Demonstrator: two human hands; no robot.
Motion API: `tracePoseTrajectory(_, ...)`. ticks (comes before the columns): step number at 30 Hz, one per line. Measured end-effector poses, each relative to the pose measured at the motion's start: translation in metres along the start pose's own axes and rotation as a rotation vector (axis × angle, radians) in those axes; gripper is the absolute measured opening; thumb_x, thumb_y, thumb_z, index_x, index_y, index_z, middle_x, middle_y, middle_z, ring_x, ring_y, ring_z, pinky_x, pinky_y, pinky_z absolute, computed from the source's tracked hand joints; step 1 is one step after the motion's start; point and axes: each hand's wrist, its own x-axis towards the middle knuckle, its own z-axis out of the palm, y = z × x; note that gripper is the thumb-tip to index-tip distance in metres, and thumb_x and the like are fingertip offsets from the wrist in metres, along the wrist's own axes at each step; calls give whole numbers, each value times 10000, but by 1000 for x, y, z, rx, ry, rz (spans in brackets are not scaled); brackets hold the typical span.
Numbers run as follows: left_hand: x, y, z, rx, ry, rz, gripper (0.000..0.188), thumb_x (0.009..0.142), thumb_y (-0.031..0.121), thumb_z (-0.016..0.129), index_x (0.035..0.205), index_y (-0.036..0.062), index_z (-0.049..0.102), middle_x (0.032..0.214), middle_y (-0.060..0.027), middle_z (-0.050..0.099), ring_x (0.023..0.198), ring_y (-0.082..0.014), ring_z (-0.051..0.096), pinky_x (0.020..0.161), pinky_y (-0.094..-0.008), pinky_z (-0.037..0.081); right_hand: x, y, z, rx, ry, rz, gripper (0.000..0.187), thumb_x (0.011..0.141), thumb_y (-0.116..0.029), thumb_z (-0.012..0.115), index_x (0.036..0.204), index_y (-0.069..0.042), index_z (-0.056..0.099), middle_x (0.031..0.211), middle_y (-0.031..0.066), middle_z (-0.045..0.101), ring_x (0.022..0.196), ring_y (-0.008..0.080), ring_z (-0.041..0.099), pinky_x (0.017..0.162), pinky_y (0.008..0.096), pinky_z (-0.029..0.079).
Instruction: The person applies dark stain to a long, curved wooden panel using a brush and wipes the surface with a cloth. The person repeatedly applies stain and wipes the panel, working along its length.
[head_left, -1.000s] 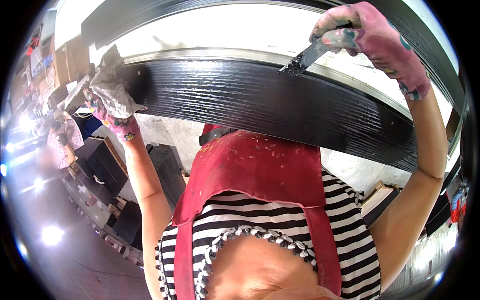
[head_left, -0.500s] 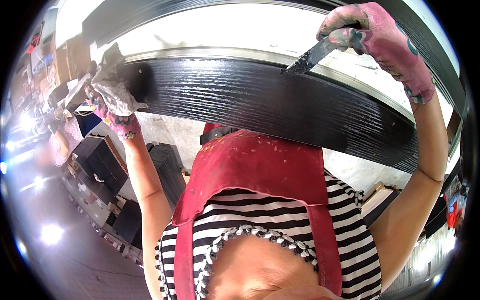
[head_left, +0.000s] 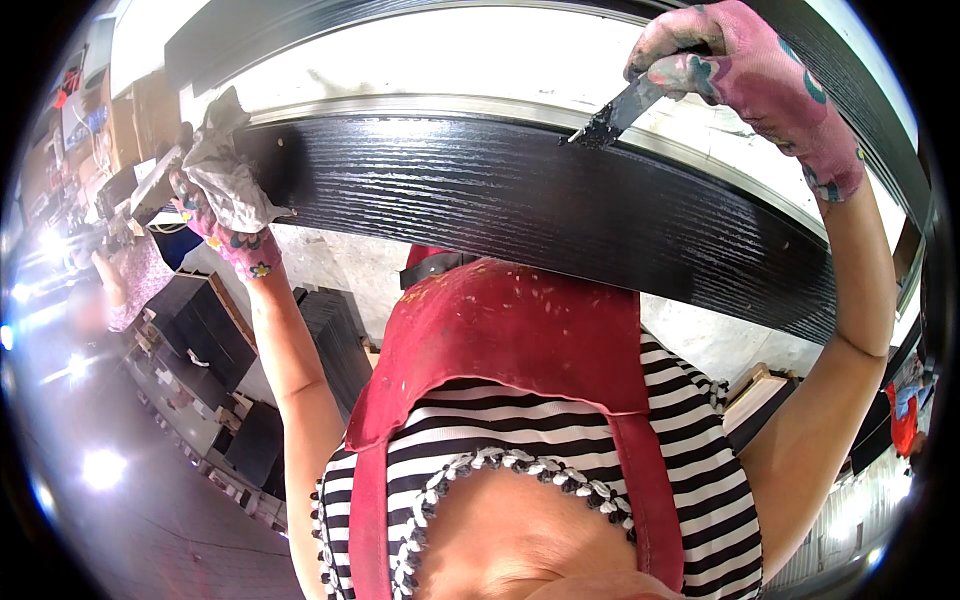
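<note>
A glossy black, ridged board (head_left: 520,200) runs across in front of me, with a pale strip (head_left: 430,107) along its far side. In a stained pink flowered glove, my right hand (head_left: 735,85) pinches a putty knife (head_left: 630,102) from above. Black, lumpy paste covers the knife's tip, which is over the board's far edge; whether it touches cannot be told. My left hand (head_left: 228,225), also in a flowered pink glove, is closed round a crumpled greyish-white rag (head_left: 228,170) at the board's left end. The rag hides most of its fingers.
Another black frame piece (head_left: 260,45) crosses the far side, beyond a bright white panel (head_left: 480,55). Black boards (head_left: 205,325) are stacked at lower left, with more slats (head_left: 335,335) near my left forearm. A person in a pink patterned top (head_left: 138,280) is farther left.
My right hand has shifted slightly left and away from me. The putty knife has tilted and moved with it a little. My left hand and the rag stay in place.
</note>
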Motion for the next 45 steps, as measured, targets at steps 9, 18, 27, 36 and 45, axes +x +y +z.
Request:
tracePoseTrajectory(9, 6, 20, 2, -562, 112, -322, 415, 986, 186, 473, 1340, -20, 402, 1255, -179, 550, 979, -241, 635, 759, -314, 587, 4, -3, 1, -80, -38, 105, 161, 833, -43, 649, 971, -21, 728, 811, 71, 710, 719, 117, 616, 660, 251, 470)
tracePoseTrajectory(18, 5, 21, -1, -513, 96, -304, 436, 950, 170, 540, 1322, -27, 428, 1227, -163, 567, 953, -229, 639, 739, -300, 575, 5, -1, 4, -19, 1, 20, 148, 838, -107, 699, 965, -36, 728, 816, 79, 717, 734, 139, 641, 684, 267, 485)
tracePoseTrajectory(27, -1, 28, -6, 355, 74, 3, 436, 806, 298, 710, 1127, 15, 626, 1211, -156, 585, 1081, -305, 586, 982, -404, 442, 9, 17, 15, -119, 152, -329, 194, 863, -215, 687, 943, -39, 706, 797, 25, 644, 700, 85, 568, 578, 238, 433)
tracePoseTrajectory(36, 6, 25, -2, -1286, 286, -479, 590, 1041, 398, 302, 1422, -50, 350, 1475, -223, 378, 1292, -313, 478, 1096, -418, 399, -3, 17, 18, 128, 80, -25, 227, 819, -210, 606, 897, -12, 684, 759, 19, 604, 677, 86, 521, 581, 224, 377)
tracePoseTrajectory(45, 3, 15, 13, -1528, 497, -478, 308, 1015, 179, 465, 1259, -6, 486, 1348, -176, 510, 1186, -257, 548, 976, -351, 497, 18, -19, 23, 171, 90, 2, 353, 792, -357, 641, 897, -23, 689, 750, 4, 573, 678, 76, 489, 584, 223, 343)
